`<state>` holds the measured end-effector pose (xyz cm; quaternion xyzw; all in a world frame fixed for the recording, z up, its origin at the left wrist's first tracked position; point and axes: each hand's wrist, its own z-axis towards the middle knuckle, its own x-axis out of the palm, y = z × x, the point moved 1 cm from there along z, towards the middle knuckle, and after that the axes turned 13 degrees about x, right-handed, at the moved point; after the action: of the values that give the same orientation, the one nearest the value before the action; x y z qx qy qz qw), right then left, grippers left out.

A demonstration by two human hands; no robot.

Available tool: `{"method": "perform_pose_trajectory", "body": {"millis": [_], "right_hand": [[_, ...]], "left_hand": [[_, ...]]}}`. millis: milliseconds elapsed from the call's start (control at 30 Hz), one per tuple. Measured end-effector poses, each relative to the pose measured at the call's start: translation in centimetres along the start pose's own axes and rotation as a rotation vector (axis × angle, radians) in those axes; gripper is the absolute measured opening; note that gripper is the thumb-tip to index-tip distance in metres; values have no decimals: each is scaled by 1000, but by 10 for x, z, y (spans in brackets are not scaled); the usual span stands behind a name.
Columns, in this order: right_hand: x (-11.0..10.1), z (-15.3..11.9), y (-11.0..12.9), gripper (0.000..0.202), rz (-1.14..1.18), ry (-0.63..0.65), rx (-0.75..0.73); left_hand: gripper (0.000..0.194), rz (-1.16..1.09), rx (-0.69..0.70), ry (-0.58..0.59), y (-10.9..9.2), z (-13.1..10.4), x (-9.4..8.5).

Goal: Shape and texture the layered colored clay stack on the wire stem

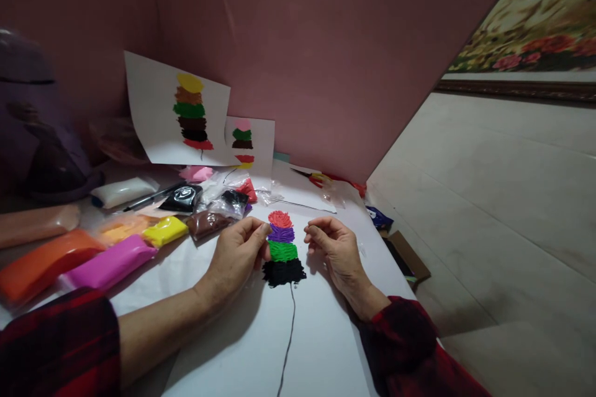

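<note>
A white sheet (251,347) bears stacked textured bands of red, purple, green and black clay (284,273), with a thin dark line (292,329) running down from the black band. At the left edge of the bands, my left hand (237,251) has thumb and index finger pinched together beside the purple part; anything between the fingertips is too small to make out. My right hand (338,257) is raised just right of the bands, thumb and fingers also pinched, and whatever it may hold cannot be made out.
Bags of clay, including magenta (112,262), orange (49,265) and yellow (165,231), lie at the left. Two pictures with coloured bands (156,111) (263,142) lean at the back. Scissors (316,178) and a thin rod (305,205) lie behind the hands.
</note>
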<state>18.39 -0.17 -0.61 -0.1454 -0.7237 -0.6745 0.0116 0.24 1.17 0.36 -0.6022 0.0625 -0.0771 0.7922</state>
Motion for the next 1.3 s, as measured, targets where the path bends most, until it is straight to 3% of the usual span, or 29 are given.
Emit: {"method": "perform_pose_trajectory", "body": {"millis": [367, 667, 1100, 1300], "right_hand": [[0, -1, 2, 27, 16, -85, 41], [-2, 2, -3, 28, 10, 8, 20], [2, -4, 1, 31, 0, -21, 80], [1, -3, 0, 28, -39, -38, 21]], "left_hand": [[24, -21, 2, 6, 3, 0, -1], [24, -13, 8, 5, 3, 0, -1], [21, -59, -10, -11, 2, -1, 1], [21, -45, 9, -9, 0, 0, 1]]}}
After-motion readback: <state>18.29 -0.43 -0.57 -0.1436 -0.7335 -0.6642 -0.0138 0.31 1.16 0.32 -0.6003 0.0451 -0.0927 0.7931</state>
